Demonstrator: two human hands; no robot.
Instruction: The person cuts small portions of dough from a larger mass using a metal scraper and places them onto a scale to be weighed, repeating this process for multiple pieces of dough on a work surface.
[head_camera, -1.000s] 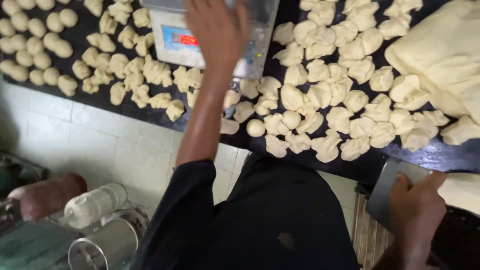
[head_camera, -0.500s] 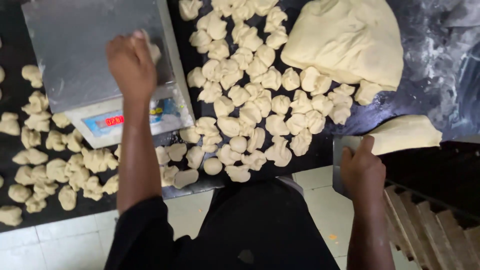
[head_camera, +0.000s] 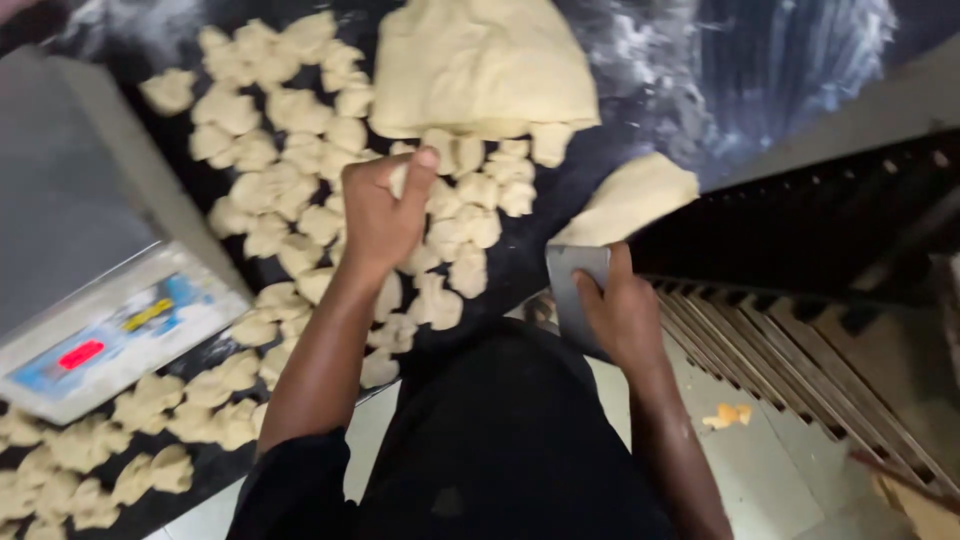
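- Dough mound (head_camera: 480, 65) sits at the far side of the dark counter (head_camera: 660, 90).
- Left hand (head_camera: 380, 215), fingers pinching a dough piece (head_camera: 398, 180), hovers just below the mound.
- Right hand (head_camera: 620, 310) grips a metal scraper (head_camera: 575, 275) beside a cut dough slab (head_camera: 630, 200), right of the mound.
- Scale (head_camera: 90, 270) stands left of the mound.

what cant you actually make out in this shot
- Head view: the left hand closes over a dough piece; its fingers hide most of it.
- The metal scraper is half covered by the right hand.
- The scale is cut off by the left edge, and its display is blurred.
- The big dough mass is cut by the top edge.
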